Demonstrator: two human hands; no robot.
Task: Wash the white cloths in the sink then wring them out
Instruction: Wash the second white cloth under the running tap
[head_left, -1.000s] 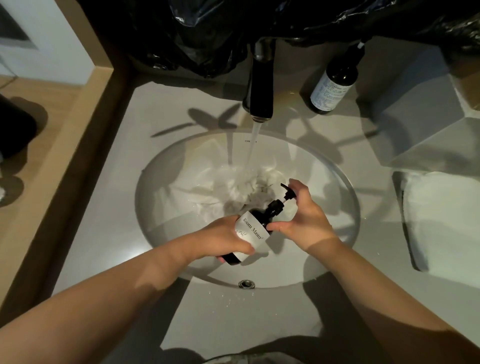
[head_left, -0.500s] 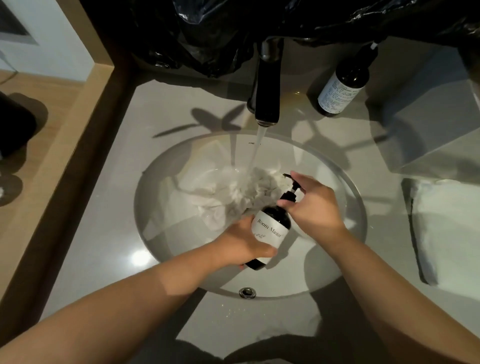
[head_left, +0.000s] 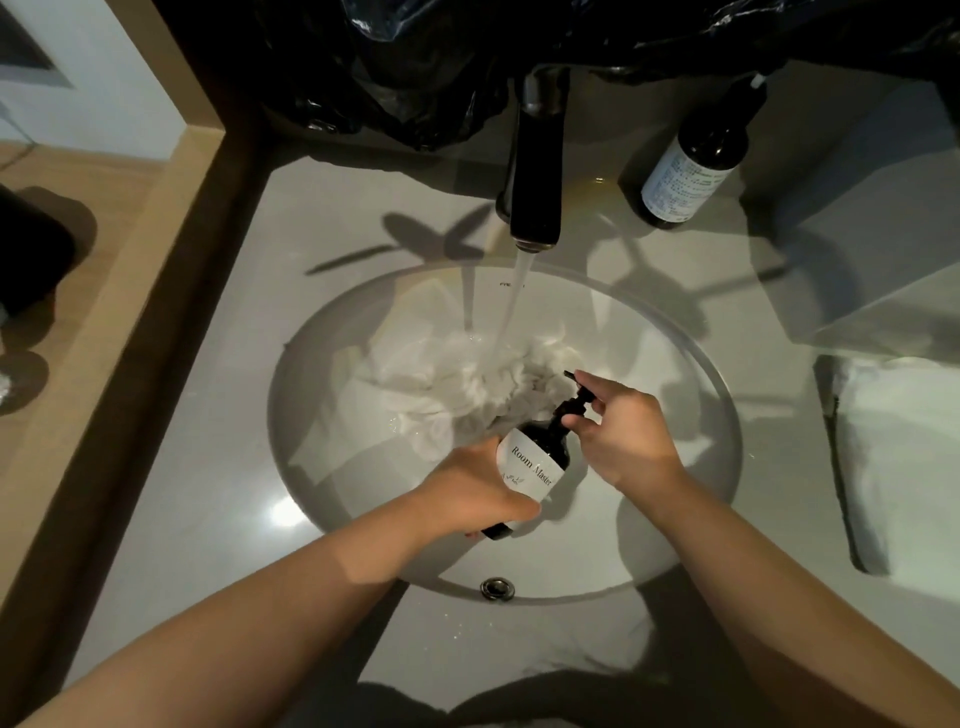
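Observation:
White cloths lie bunched and wet in the round white sink, right under water running from the dark tap. My left hand grips the body of a dark pump bottle with a white label, tilted over the basin with its nozzle pointing at the cloths. My right hand is at the pump head, its fingers curled round the black pump.
A second dark bottle with a white label stands on the counter behind the sink at right. A folded white towel lies on the counter at far right. Black plastic sheeting hangs behind the tap. A wooden ledge borders the counter's left side.
Both hands and the pump bottle have shifted a little forward over the basin, toward the cloths. The grip on the bottle is the same and water keeps running.

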